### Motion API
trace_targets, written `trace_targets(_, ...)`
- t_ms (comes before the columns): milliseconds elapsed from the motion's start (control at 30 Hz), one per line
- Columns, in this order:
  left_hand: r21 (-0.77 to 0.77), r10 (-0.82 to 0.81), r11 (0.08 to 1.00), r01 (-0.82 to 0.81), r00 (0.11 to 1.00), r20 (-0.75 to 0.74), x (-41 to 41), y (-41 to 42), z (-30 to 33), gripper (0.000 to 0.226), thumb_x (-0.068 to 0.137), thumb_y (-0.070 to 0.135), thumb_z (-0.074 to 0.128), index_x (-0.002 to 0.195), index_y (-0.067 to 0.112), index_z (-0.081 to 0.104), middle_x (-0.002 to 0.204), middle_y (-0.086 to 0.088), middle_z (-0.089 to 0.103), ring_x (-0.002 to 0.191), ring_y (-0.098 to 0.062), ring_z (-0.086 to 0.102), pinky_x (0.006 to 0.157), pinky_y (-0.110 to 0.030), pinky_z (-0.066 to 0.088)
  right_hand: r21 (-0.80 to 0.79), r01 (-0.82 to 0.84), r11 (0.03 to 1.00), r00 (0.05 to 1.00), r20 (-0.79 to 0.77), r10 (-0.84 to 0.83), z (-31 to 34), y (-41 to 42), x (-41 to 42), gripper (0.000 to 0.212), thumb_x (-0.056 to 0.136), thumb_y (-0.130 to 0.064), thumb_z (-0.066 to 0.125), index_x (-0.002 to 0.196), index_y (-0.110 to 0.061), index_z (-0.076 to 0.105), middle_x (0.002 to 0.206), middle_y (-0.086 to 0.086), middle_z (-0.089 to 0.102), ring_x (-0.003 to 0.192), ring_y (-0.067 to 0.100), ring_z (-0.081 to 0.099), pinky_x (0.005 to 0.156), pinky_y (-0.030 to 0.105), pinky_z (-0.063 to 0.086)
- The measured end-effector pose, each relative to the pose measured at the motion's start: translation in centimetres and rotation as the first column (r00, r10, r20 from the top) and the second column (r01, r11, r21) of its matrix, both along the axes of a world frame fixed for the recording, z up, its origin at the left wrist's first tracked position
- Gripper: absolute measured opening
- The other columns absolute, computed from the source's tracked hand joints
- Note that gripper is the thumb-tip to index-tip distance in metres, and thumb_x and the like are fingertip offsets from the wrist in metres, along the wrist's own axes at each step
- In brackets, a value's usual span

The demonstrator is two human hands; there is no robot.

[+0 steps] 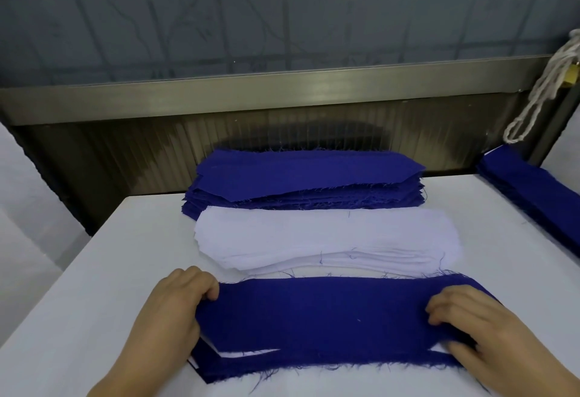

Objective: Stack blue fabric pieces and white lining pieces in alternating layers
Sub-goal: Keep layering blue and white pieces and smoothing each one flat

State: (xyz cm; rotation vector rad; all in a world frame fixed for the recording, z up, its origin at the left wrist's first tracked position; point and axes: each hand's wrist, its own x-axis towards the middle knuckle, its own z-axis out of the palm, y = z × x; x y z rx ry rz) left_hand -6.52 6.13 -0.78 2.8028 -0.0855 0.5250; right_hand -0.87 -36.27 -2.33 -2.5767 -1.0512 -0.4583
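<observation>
Left hand: the left hand (175, 305) is at the left end of the top blue piece (317, 315). Its fingers are curled over that end and the thumb side goes under the edge, so it grips the cloth.
Right hand: the right hand (480, 330) lies on the right end of the same piece. The fingers are bent and press on the cloth, and the thumb is near the lower edge. I cannot tell for sure if it pinches the cloth or only presses it.
Top blue piece: a long strip of blue cloth with frayed edges, lying flat across the near part of the white table (94, 287), between the two hands.
Mixed stack: the strip is the top layer of the near stack (282, 365). Under it a thin white lining edge (251, 355) shows, and under this one more blue layer with loose threads.
White pile: the pile of white lining pieces (326, 236) lies just behind the near stack, in the middle of the table.
Blue pile: the pile of blue pieces (307, 177) lies behind the white pile, at the far edge of the table, and touches it.
Other blue cloth: a second blue bundle (533, 189) lies along the right edge of the table.
Cord: a white cord (543, 92) hangs at the upper right, in front of the metal frame (251, 95).
</observation>
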Motion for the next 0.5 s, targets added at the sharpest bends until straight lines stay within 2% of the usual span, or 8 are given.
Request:
trace_targets(67,0.024,-0.024,0.999,0.024,1.000,0.020,-0.02,0.29,0.21,0.075,0.027,-0.031,0.048,0.064,0.035,0.043,0.065,0.017,0.049,0.060,-0.009,0.042,0.055,-0.018,0.034,0.006,0.008,1.000,1.000,-0.021,-0.008,-0.03,-0.04,0.02,0.042,0.046,0.002,0.083,0.079,-0.020,0.071,0.094,-0.015,0.065,0.095,0.000,0.052,0.087,0.016,0.041)
trace_targets(133,0.045,-0.059,0.997,0.058,0.998,0.027,0.00,0.47,0.34,0.069,0.022,-0.031,0.047,0.061,0.026,0.053,0.067,0.017,0.050,0.064,-0.008,0.037,0.062,-0.019,0.034,0.019,-0.013,1.000,1.000,-0.004,0.013,0.04,0.10,-0.06,0.033,0.051,-0.003,0.076,0.079,-0.020,0.071,0.094,-0.017,0.064,0.095,0.000,0.052,0.088,0.015,0.040)
trace_targets(233,0.075,-0.077,0.994,0.077,0.997,-0.003,-0.06,0.32,0.68,0.074,0.018,-0.030,0.055,0.059,0.032,0.051,0.069,0.018,0.052,0.063,-0.007,0.041,0.058,-0.014,0.032,0.031,-0.015,0.999,1.000,-0.004,0.015,0.21,0.22,-0.20,0.030,0.053,-0.005,0.069,0.079,-0.020,0.071,0.094,-0.017,0.064,0.095,0.000,0.052,0.087,0.014,0.040)
trace_targets(300,0.061,-0.092,0.994,0.093,0.996,-0.018,-0.19,0.19,0.47,0.078,0.022,-0.028,0.061,0.065,0.036,0.048,0.074,0.017,0.054,0.064,-0.008,0.046,0.059,-0.010,0.032,0.028,-0.005,1.000,1.000,-0.011,0.005,0.09,0.07,-0.15,0.033,0.052,-0.003,0.072,0.080,-0.020,0.071,0.094,-0.016,0.064,0.095,0.000,0.052,0.088,0.014,0.040)
trace_targets(400,-0.012,-0.159,0.987,0.159,0.987,-0.037,-0.36,0.08,-0.04,0.066,0.034,-0.025,0.058,0.071,0.030,0.057,0.086,0.019,0.055,0.081,-0.004,0.044,0.076,-0.014,0.035,0.029,0.005,1.000,1.000,-0.019,-0.005,0.01,0.13,-0.10,0.036,0.050,-0.001,0.077,0.081,-0.019,0.071,0.094,-0.015,0.065,0.096,0.001,0.052,0.089,0.014,0.040)
trace_targets(500,-0.067,-0.228,0.973,0.222,0.969,-0.093,-0.41,0.03,-0.13,0.056,0.039,-0.019,0.058,0.067,0.029,0.059,0.085,0.021,0.056,0.088,-0.001,0.043,0.078,-0.014,0.035,0.043,0.000,0.999,1.000,-0.002,0.000,0.13,0.20,-0.28,0.031,0.053,-0.004,0.071,0.080,-0.019,0.071,0.095,-0.016,0.063,0.096,0.001,0.052,0.089,0.013,0.039)
